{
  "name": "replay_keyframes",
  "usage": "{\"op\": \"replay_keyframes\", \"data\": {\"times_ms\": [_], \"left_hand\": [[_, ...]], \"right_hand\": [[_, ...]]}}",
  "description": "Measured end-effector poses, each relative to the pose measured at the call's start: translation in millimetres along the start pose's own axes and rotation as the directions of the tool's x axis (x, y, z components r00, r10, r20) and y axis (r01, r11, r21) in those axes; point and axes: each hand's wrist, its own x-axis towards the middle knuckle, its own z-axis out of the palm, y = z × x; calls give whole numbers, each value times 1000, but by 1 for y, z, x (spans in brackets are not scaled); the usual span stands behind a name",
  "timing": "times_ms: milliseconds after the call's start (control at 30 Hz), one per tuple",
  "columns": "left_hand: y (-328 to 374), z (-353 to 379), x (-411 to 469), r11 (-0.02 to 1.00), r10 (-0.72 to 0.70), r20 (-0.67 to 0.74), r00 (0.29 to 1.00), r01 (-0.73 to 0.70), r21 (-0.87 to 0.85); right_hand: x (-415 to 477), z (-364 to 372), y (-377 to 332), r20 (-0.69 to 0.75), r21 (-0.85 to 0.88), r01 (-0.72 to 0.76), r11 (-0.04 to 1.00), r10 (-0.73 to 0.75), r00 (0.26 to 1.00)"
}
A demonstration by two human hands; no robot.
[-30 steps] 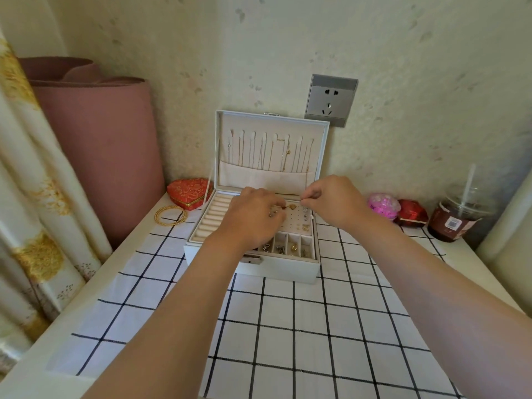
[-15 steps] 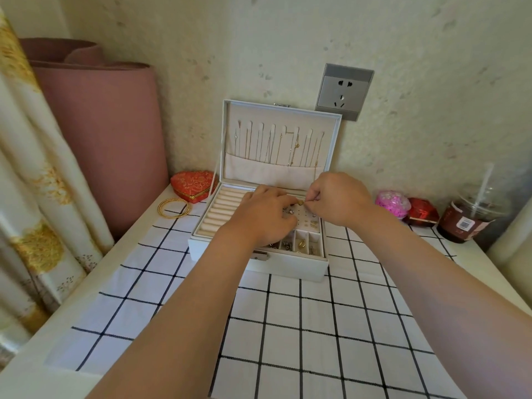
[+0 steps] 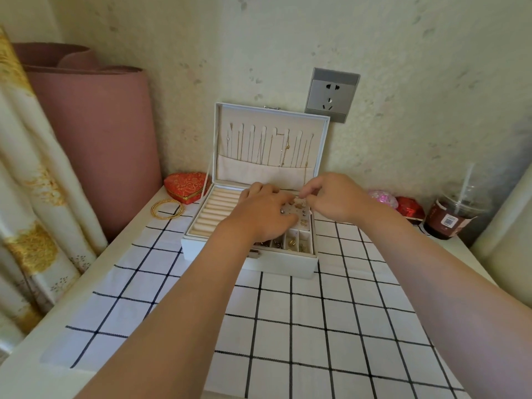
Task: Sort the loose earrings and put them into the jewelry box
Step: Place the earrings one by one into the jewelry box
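A white jewelry box (image 3: 276, 262) stands open against the wall, with necklaces hanging in its raised lid. Ring rolls fill its left half; an earring panel (image 3: 299, 211) and small compartments (image 3: 293, 241) with gold pieces fill the right. My left hand (image 3: 262, 216) lies over the middle of the tray, fingers curled down onto the panel, hiding what is under them. My right hand (image 3: 334, 197) hovers at the panel's back right corner, thumb and forefinger pinched together on something tiny, apparently an earring.
A red heart-shaped box (image 3: 187, 184) and gold bangles (image 3: 167, 209) lie left of the box. A pink roll (image 3: 95, 139) and curtain stand at far left. Pink and red trinkets (image 3: 403, 204) and a lidded drink cup (image 3: 452, 214) sit at right. A checked cloth (image 3: 288, 326) covers the table.
The view has shifted slightly and the box sits lower in frame. Both hands stay over the earring panel; the right hand's pinch has moved a little toward the back of the tray.
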Motion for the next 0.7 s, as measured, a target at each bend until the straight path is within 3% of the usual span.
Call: {"op": "replay_keyframes", "data": {"times_ms": [167,400,567,700], "left_hand": [[18,-9,-8,997,36,-160,986,-47,-65],[74,1,-33,961,235,-275,932,-265,-76],[124,24,-45,933,299,-104,949,-314,-178],[154,51,-49,935,340,93,936,-326,-139]], "right_hand": [[-32,-20,9,-56,235,-55,970,70,996],[-112,-32,56,-44,212,-180,960,193,980],[-171,-40,90,11,64,-274,960,274,962],[-197,-53,104,191,-28,-361,932,359,913]]}}
